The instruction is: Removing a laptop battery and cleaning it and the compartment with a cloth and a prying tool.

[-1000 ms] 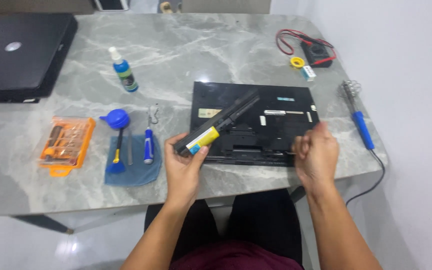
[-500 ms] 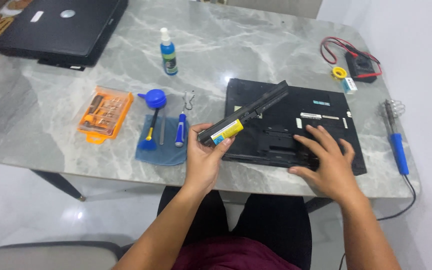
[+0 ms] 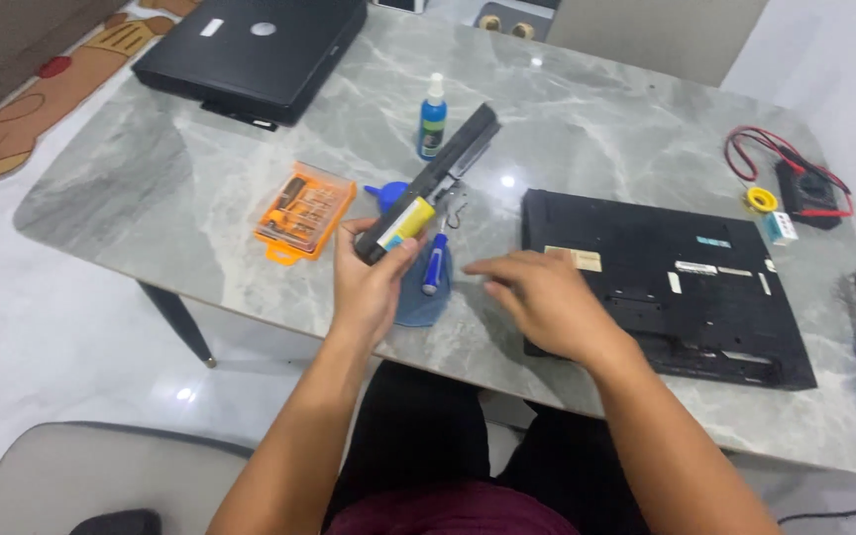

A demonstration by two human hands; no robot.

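Battery (image 3: 428,183) lifted off laptop (image 3: 661,282) by L hand (image 3: 374,272); R hand (image 3: 537,297) now hovering.

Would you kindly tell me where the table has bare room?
Free: grey marble table left of the orange bit case, and between blue spray bottle and upturned black laptop. Crowded: around the left hand.
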